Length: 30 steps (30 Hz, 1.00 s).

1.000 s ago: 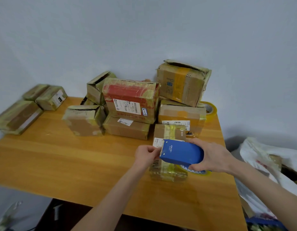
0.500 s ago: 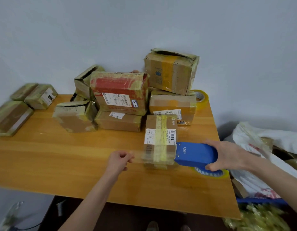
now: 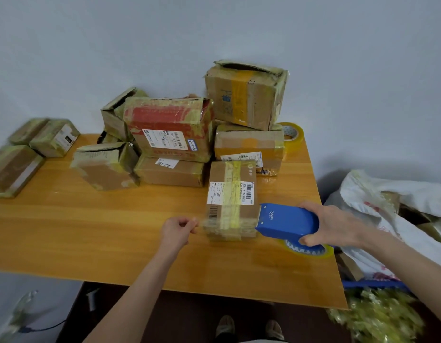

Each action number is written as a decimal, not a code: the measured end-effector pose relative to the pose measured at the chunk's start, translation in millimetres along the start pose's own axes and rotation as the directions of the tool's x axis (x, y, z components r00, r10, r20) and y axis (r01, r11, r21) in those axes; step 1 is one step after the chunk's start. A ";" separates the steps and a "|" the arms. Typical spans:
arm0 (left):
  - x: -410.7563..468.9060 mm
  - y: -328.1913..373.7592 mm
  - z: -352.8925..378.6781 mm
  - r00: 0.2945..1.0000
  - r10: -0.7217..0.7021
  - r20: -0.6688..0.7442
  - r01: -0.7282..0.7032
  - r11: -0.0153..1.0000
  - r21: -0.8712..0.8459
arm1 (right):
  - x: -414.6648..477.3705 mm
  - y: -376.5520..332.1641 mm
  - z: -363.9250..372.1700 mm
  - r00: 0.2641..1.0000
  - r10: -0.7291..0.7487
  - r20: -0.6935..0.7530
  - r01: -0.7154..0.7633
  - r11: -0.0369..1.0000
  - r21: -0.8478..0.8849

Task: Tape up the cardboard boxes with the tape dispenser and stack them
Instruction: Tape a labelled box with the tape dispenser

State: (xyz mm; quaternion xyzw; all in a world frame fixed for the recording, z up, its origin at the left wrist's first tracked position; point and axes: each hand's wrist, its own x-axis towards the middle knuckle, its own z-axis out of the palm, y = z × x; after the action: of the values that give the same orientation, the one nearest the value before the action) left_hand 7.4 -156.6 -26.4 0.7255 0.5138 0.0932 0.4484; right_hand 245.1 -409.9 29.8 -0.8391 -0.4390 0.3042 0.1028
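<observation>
A small cardboard box (image 3: 230,194) with a white label and a yellow tape strip along its top lies on the wooden table (image 3: 90,233). My right hand (image 3: 336,226) grips the blue tape dispenser (image 3: 286,222) just right of the box's near end. My left hand (image 3: 178,230) pinches the free end of clear tape to the left of the box. The tape (image 3: 227,225) is stretched across the box's near side between the two hands.
A pile of taped boxes (image 3: 170,134) stands at the back of the table, the highest box (image 3: 244,95) at the right. A spare tape roll (image 3: 292,136) sits behind them. Three boxes (image 3: 14,167) lie at the far left. White bags (image 3: 388,209) lie right of the table.
My right hand drew the dispenser from over the box to its right side. My left hand moved left with the tape end, so the tape now spans the box's near side.
</observation>
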 end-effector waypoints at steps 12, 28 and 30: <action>3.8 8.0 -9.5 0.999 0.022 -0.032 -0.023 0.999 -0.040 | 4.8 -0.6 -1.9 0.997 -0.082 -0.016 0.082 0.996 0.029; -0.8 0.6 3.2 0.999 0.003 -0.039 -0.004 1.000 -0.010 | 14.7 18.7 -9.0 0.996 -0.066 0.059 0.072 0.992 -0.106; 3.2 -4.0 8.1 0.999 -0.014 -0.046 0.013 1.000 -0.019 | 19.6 18.6 -3.8 0.997 -0.053 0.054 0.059 0.991 -0.120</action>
State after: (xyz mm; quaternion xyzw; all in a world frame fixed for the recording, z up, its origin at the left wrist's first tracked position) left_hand 11.0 -158.2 -35.0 0.7154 0.5280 0.1120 0.4437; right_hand 268.3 -405.0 16.4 -0.8233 -0.4824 0.2950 0.0489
